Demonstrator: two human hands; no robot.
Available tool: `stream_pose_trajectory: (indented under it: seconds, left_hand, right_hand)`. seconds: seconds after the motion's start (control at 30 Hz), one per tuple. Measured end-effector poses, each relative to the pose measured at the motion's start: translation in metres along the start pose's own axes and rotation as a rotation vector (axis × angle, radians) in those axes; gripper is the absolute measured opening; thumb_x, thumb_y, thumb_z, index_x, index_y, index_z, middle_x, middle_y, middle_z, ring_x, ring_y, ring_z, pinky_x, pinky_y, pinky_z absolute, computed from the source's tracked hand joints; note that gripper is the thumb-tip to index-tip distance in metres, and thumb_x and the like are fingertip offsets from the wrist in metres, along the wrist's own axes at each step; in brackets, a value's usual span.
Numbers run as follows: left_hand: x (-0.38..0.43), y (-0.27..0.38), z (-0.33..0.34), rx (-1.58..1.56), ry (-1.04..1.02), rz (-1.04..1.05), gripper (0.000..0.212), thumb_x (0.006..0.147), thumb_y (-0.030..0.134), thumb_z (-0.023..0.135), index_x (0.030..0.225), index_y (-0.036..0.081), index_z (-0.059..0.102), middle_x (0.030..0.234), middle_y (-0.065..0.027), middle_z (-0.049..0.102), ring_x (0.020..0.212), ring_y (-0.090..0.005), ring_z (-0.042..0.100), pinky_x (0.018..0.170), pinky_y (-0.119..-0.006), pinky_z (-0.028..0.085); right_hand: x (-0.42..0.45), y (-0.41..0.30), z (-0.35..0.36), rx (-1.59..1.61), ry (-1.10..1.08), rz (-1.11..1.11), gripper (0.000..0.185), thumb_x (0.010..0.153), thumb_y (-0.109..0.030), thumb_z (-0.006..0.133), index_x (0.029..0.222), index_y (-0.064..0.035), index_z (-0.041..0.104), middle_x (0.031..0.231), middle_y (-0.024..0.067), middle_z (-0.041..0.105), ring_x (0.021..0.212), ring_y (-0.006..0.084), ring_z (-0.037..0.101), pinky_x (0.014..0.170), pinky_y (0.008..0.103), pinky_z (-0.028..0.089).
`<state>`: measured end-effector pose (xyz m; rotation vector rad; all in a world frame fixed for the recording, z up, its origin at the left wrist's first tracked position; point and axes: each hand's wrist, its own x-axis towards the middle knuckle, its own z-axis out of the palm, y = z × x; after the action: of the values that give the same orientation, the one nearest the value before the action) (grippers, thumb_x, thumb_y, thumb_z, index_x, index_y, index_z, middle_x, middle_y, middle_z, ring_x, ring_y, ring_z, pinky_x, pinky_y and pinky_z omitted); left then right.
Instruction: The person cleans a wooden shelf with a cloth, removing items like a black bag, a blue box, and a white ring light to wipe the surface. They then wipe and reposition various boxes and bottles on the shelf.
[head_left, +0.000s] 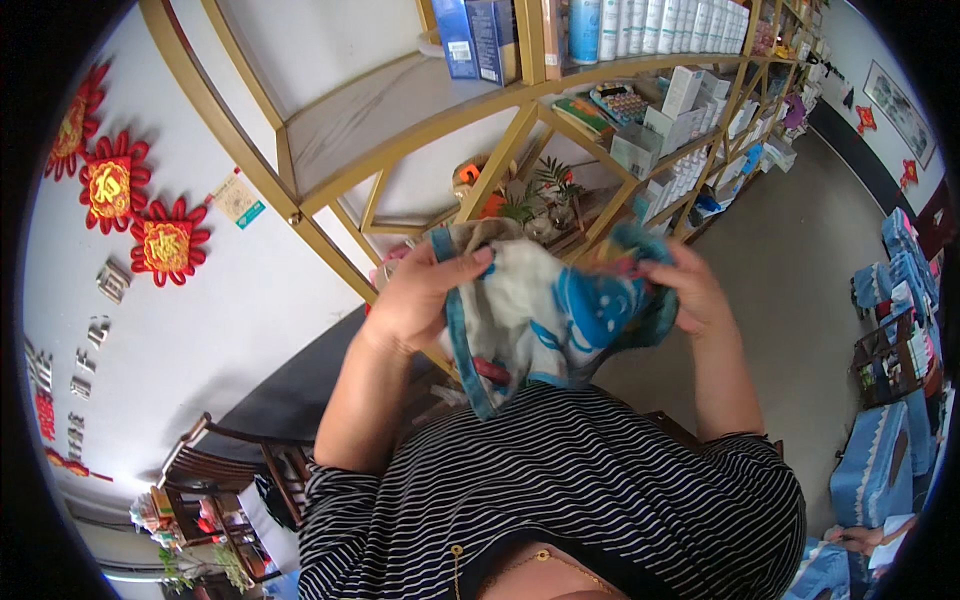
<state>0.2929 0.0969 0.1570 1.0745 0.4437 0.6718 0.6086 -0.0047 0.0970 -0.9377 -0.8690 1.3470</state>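
Observation:
A patterned cloth (517, 300), white and blue with a teal border, hangs bunched between my two hands in front of my chest. My left hand (416, 296) pinches its teal-edged side, thumb on top. At the other end, my right hand (686, 289) grips a gathered part of the cloth, which is blurred there. Folds hide much of the printed pattern. Behind the cloth stands a gold-framed shelf unit (405, 161) with marble-look boards.
Blue boxes (480, 41) and a row of white bottles (660, 26) stand on the upper shelf. Cartons (679, 112) and potted plants (555, 187) sit lower. A wooden chair (225, 442) is at lower left. Blue-covered beds (870, 465) line the right, where another person's hand (859, 538) shows.

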Motion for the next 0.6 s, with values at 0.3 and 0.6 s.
stream_pose_trajectory:
  seconds: [0.3, 0.6]
  left_hand:
    - [-0.013, 0.01, -0.018, 0.84, 0.299, 0.15, 0.026, 0.096, 0.023, 0.068, 0.1, -0.003, 0.065, 0.07, 0.0025, 0.055, 0.066, -0.0058, 0.047, 0.057, -0.023, 0.04]
    - [-0.025, 0.01, -0.008, 1.316, 0.385, 0.446, 0.034, 0.08, 0.006, 0.078, 0.113, 0.003, 0.07, 0.099, -0.0093, 0.068, 0.088, -0.0208, 0.061, 0.082, -0.032, 0.048]
  right_hand:
    - [-0.027, -0.05, -0.002, -0.404, 0.377, -0.691, 0.079, 0.085, 0.005, 0.071, 0.152, -0.001, 0.031, 0.117, 0.0134, 0.065, 0.105, 0.0201, 0.064, 0.095, 0.0348, 0.051]
    - [-0.033, -0.068, -0.01, -1.403, 0.563, -0.591, 0.02, 0.081, -0.008, 0.077, 0.094, 0.0014, 0.065, 0.099, 0.0082, 0.063, 0.089, 0.0226, 0.061, 0.079, 0.0341, 0.048]
